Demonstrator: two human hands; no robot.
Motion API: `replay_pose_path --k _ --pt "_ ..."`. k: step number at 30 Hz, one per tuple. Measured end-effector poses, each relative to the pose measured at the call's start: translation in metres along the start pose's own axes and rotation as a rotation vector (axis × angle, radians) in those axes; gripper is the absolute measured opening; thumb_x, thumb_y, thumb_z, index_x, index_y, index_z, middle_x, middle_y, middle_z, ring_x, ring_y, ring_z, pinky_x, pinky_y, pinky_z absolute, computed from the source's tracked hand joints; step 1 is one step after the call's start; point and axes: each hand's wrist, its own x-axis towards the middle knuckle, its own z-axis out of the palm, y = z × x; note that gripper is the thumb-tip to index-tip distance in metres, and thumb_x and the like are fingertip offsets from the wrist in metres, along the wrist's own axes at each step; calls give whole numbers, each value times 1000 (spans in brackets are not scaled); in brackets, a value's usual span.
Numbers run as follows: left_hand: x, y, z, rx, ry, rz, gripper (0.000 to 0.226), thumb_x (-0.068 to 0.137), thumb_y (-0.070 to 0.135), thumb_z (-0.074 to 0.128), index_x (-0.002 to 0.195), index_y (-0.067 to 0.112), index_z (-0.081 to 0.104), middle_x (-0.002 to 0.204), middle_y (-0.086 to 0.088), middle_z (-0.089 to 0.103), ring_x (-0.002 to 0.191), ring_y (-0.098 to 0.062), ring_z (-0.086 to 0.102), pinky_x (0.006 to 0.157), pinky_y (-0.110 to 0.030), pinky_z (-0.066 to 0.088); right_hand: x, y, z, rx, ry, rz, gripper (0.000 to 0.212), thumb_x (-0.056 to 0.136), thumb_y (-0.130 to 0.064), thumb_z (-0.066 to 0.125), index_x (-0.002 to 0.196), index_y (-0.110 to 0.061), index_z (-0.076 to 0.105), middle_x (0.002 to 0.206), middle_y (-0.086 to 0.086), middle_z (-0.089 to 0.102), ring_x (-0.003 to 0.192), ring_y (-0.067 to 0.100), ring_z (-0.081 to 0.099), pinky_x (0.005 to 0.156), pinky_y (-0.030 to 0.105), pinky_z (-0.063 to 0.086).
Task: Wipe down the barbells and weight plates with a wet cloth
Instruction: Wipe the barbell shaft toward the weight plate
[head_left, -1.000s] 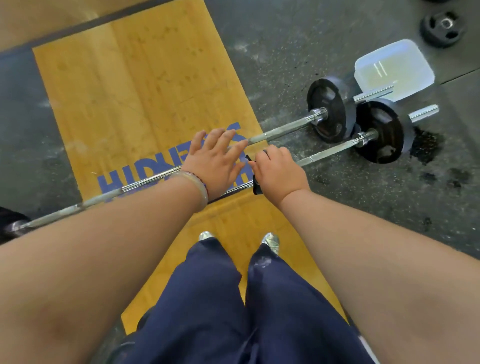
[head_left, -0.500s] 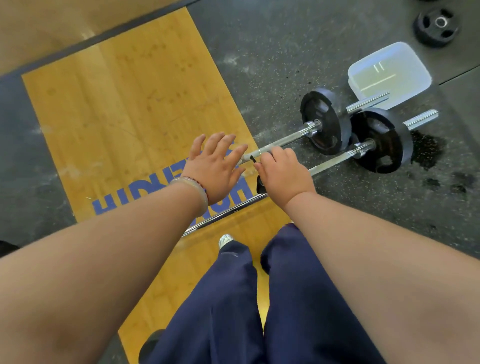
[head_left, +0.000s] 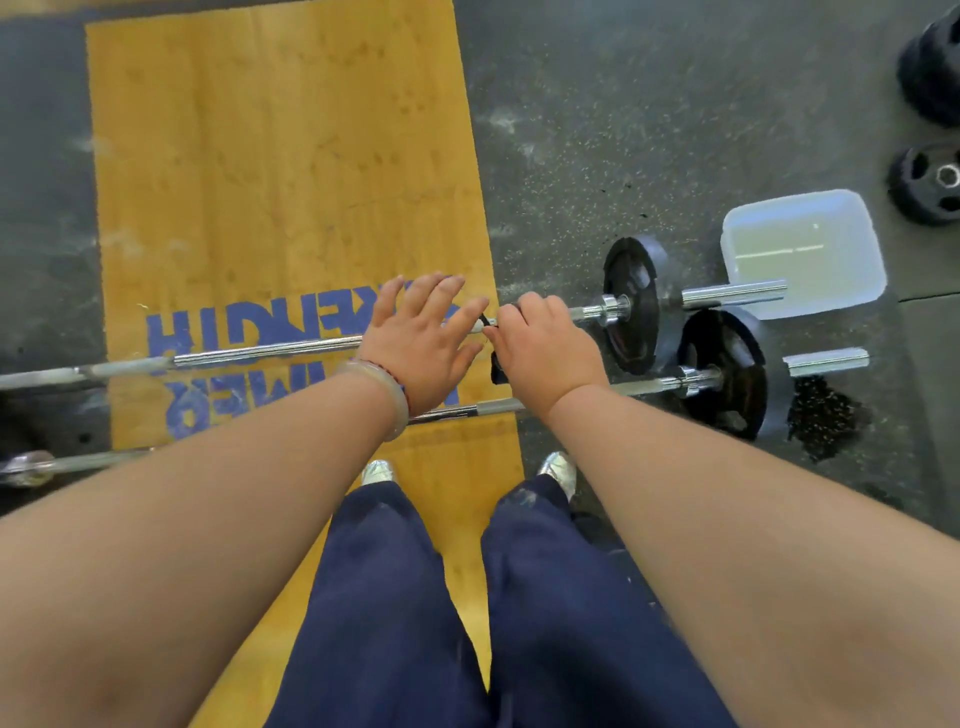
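A: Two bars lay side by side on the floor, far bar (head_left: 260, 353) and near bar (head_left: 649, 387). Each had a black plate at its right end: far plate (head_left: 636, 306), near plate (head_left: 727, 374).
B: Hands?
A: Left hand (head_left: 415, 343) lay flat on the far bar, fingers straight and spread, holding nothing. Right hand (head_left: 545, 353) sat just beside it, fingers curled round a dark cloth (head_left: 497, 373) at the far bar.
B: Cloth visible?
A: Barely. One bit showed at the fingertips between the hands, another hung below the right palm, between the bars. The rest was hidden under the hand.
B: Close to the plates?
A: Right hand was near the far plate, not touching.
B: Anything else?
A: Clear tub (head_left: 802, 254) beyond the bar ends, wet patch (head_left: 826, 421) right of the near plate, wood platform (head_left: 285, 182) under the left hand, loose plates (head_left: 927, 182) top right.
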Motion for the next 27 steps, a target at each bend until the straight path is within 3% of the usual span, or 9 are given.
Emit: replay_pose_path --k 3,5,9,13,17,21,24,27 --pt "3 19 0 -21 4 -44 59 96 49 11 147 27 30 154 -5 27 141 -26 21 110 -44 1 -3 21 -2 -99 -224 -103 53 98 -39 12 112 -8 52 104 10 50 93 28 44 69 38 46" --pt "4 30 -3 7 25 -81 65 93 51 7 144 26 39 150 -7 35 138 -27 29 110 -45 6 -10 28 -6 -51 -223 -93 55 96 -39 10 111 -7 53 103 10 50 93 29 44 69 39 47" --pt "-2 38 -2 0 -37 -88 58 97 51 10 151 29 16 158 -3 14 145 -24 9 115 -46 0 -23 28 -12 15 -103 -68 26 93 -30 54 92 -4 61 87 12 56 77 31 53 48 36 47" --pt "-12 37 0 24 -23 -96 56 99 50 16 151 30 12 158 -2 11 145 -23 6 114 -47 -1 -30 19 -16 9 -217 -70 36 103 -35 34 117 -7 52 112 11 51 101 29 46 71 38 50" --pt "-25 38 3 11 -22 -64 56 99 50 15 151 30 11 158 -2 10 145 -23 6 115 -46 -2 -38 8 -20 -24 -229 -48 40 104 -37 25 122 -10 48 116 8 47 103 25 42 80 37 49" --pt "-36 36 7 15 0 -41 55 99 49 16 151 30 13 158 -1 12 145 -23 7 115 -46 -2 -50 4 -13 5 -166 -20 39 102 -36 31 113 -7 55 110 11 53 101 29 47 71 40 51" --pt "-39 37 13 20 -19 -33 55 100 48 17 151 30 11 158 -1 10 145 -23 6 115 -46 -2 -58 4 -2 18 -69 -6 44 97 -36 29 93 -5 60 91 13 57 84 32 53 53 42 52" --pt "-36 43 23 11 -5 -37 55 100 48 18 151 30 13 158 -1 11 145 -23 6 114 -46 -2 -62 10 8 17 -9 4 45 93 -36 29 81 -7 61 81 11 57 72 31 54 42 35 48"
